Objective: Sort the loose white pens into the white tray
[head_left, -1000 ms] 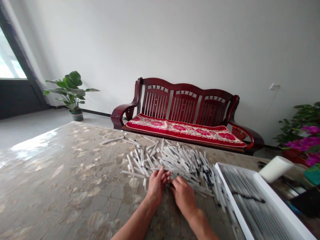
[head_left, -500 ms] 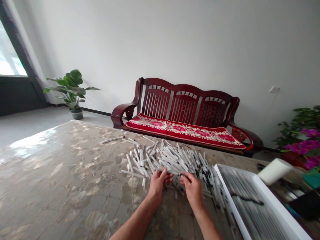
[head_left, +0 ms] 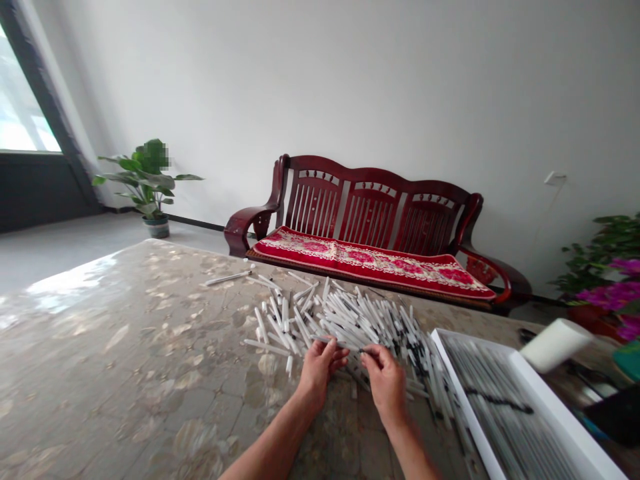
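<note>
Between my two hands a slim white pen (head_left: 345,345) with a dark end lies roughly level above the table. My left hand (head_left: 315,377) pinches its left part between thumb and fingers. At the dark right end, the fingertips of my right hand (head_left: 386,380) are closed on it; whether they grip the pen itself or a small cap is too small to tell. Just beyond both hands spreads a loose heap of white pen parts (head_left: 350,313), some with black ends. To the right, a white box (head_left: 565,417) holds rows of slim translucent pens with dark middles.
The pens lie on a patterned tabletop (head_left: 150,373). A white roll (head_left: 556,345) and a dark object (head_left: 617,410) are beyond the box at right. Behind the table stands a wooden bench (head_left: 370,200) with a red cushion; a potted plant (head_left: 150,180) is at left.
The hands keep nearly the same pose around the pen. The whole view has shifted slightly, and the heap and box look unchanged.
</note>
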A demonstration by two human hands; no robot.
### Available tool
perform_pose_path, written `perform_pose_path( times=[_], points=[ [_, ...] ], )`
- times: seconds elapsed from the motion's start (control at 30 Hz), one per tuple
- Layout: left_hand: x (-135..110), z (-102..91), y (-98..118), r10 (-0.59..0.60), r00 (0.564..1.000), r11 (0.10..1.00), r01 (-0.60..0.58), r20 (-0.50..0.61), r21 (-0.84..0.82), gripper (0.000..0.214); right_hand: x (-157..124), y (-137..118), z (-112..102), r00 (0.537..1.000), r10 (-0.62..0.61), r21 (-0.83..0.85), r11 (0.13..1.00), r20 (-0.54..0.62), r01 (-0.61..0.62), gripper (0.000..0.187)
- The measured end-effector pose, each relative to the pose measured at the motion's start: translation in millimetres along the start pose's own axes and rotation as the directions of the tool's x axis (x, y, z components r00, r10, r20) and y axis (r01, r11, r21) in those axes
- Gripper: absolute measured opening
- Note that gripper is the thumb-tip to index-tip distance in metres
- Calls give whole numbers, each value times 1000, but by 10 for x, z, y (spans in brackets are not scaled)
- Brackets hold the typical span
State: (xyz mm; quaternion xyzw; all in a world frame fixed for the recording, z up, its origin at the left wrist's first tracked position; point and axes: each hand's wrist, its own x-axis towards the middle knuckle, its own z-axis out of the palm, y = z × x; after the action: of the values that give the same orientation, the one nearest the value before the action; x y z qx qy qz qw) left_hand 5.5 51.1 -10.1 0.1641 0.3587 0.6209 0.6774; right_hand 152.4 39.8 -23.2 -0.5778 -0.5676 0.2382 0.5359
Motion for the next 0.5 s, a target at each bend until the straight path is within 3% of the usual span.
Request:
perform_pose_path(
  times=[0.5],
  points=[
    [9, -19, -28, 7, 1000, 999, -8, 30, 35, 39, -38, 75, -9, 999, -19, -37, 999, -40, 17, 25]
  ],
)
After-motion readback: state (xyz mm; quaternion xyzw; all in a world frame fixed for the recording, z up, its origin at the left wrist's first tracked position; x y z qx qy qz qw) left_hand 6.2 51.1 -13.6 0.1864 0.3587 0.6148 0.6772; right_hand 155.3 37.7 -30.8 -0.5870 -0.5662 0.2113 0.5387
